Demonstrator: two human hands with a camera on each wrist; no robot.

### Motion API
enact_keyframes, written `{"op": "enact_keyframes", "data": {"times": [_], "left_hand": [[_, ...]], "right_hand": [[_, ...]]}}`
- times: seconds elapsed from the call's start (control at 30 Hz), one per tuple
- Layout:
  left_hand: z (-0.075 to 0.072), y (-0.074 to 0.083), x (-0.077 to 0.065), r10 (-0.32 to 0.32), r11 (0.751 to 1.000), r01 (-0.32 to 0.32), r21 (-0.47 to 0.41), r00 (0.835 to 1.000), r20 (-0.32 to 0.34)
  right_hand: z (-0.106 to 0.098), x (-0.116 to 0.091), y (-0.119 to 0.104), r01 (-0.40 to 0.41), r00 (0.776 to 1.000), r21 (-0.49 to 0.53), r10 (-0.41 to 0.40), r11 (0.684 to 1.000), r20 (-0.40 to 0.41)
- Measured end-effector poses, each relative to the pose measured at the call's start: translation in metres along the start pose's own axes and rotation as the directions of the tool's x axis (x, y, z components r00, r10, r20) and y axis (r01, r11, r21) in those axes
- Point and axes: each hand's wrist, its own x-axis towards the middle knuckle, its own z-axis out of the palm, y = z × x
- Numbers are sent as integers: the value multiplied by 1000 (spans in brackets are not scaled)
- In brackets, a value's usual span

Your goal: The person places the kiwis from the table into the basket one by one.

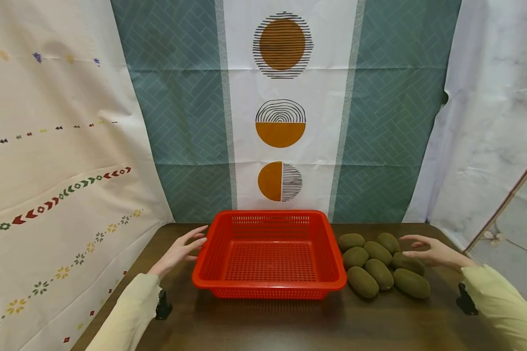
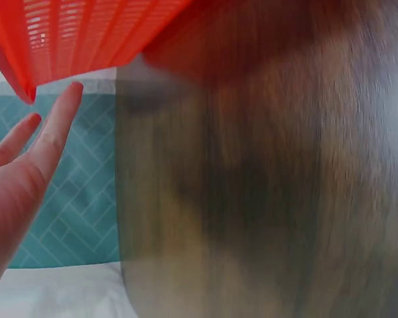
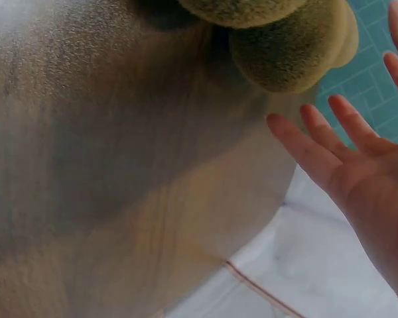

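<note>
A red plastic basket with slotted walls stands on the dark wooden table, nothing inside it. Just left of its rim is my left hand, fingers extended and spread; in the left wrist view the fingertips come close to the red wall. To the right of the basket lie several brown fuzzy kiwis in a loose cluster. My right hand hovers at the cluster's right side with fingers spread, overlapping one kiwi in the head view. The right wrist view shows its palm holding nothing, beside the kiwis.
The brown table ends at a green and white patterned curtain behind. A cream embroidered cloth hangs on the left, a pale marbled cloth on the right. Dark wrist devices sit under both sleeves.
</note>
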Motion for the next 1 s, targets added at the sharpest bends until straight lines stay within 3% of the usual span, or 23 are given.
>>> {"op": "enact_keyframes", "data": {"times": [0.17, 0.27, 0.33, 0.4, 0.53, 0.7, 0.8, 1.0], "left_hand": [[4, -8, 5, 17, 1000, -17, -24, 999, 28], [-1, -30, 14, 93, 995, -90, -41, 992, 87], [1, -33, 15, 108, 994, -104, -46, 989, 97], [3, -34, 14, 99, 993, -93, -65, 990, 96], [14, -19, 7, 33, 993, -28, -112, 999, 38], [10, -38, 15, 56, 987, -44, -155, 996, 74], [10, -42, 16, 67, 980, -50, -193, 994, 83], [19, -23, 8, 0, 963, 4, -271, 1000, 15]], "right_hand": [[2, 0, 8, 7, 999, 44, -9, 999, 52], [4, 0, 12, 31, 996, 47, -35, 998, 76], [5, 1, 13, 54, 994, 43, -58, 998, 90], [6, 1, 15, 78, 992, 37, -81, 996, 100], [6, 1, 17, 104, 988, 31, -107, 994, 113], [7, 4, 20, 100, 984, 67, -109, 993, 141], [7, 5, 20, 96, 981, 86, -109, 992, 160], [6, 6, 19, 87, 981, 91, -101, 992, 163]]}}
